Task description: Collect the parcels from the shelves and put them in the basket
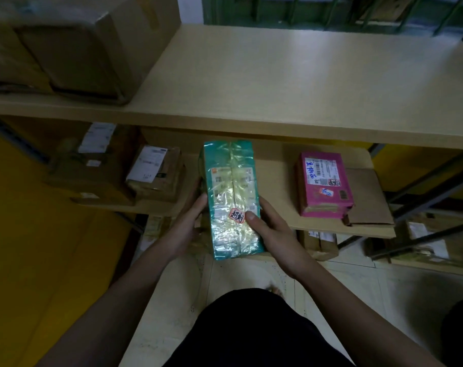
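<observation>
- Below the lens, my dark shorts (254, 332) fill the bottom of the view over a pale tiled floor (338, 276), and both bare forearms reach forward from the lower corners.
- Ahead of them, my left hand (188, 223) grips the left edge of a green parcel (231, 200), thumb against its side, fingers curled underneath and out of sight.
- My right hand (271, 229) grasps the parcel's right edge, its thumb pressed flat on the top face just beside a small red-bordered sticker (237, 215) with handwritten characters.
- Wrapped in glossy clear tape and bearing a printed shipping label, the green parcel is held lengthwise away from me, its far end over the front of the middle shelf (275, 181).
- To the right on that shelf lies a pink parcel (324, 184) with blue handwriting, resting partly on a flat piece of brown cardboard (368, 205).
- To the left sit two brown cartons (156, 173) with white labels, side by side and blurred.
- Under the middle shelf, more brown parcels (320, 242) show on a lower level.
- Farther up, the broad top shelf (278, 75) carries a large cardboard box (74, 46) at its left end.
- Beyond it stand dark green bars (331, 9).
</observation>
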